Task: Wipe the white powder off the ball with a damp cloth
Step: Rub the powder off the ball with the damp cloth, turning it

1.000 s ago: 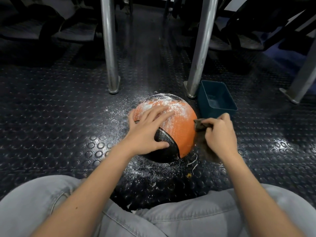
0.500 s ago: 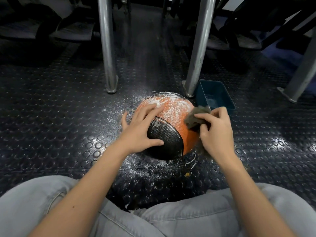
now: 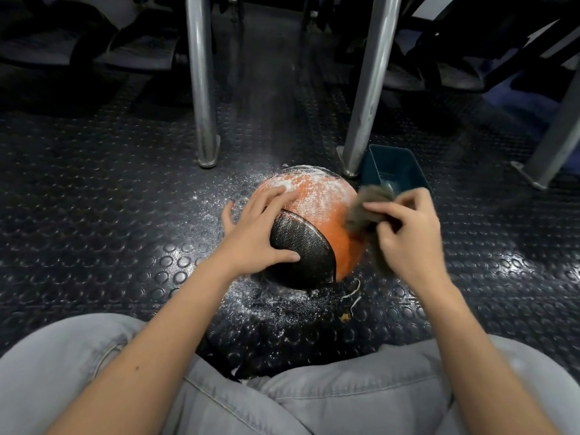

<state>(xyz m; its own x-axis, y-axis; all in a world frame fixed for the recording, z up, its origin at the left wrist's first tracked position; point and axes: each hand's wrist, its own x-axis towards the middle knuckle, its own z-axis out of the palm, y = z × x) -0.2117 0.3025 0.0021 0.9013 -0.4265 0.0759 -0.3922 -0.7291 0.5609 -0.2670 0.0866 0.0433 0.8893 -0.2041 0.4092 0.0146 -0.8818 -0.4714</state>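
The ball (image 3: 317,215) sat on the floor (image 3: 125,215) ahead of the knees. The left hand (image 3: 254,233) steadied it, fingers spread flat. The right hand (image 3: 408,233) pinched the cloth (image 3: 367,208) against the ball's right flank. Wiping looked barely begun: powder (image 3: 314,189) coated the top, so the next stroke likely needed to sweep up across it

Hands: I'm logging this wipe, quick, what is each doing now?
Left hand: open, fingers spread on the orange-and-black ball.
Right hand: closed on the grey cloth at the ball's right side.
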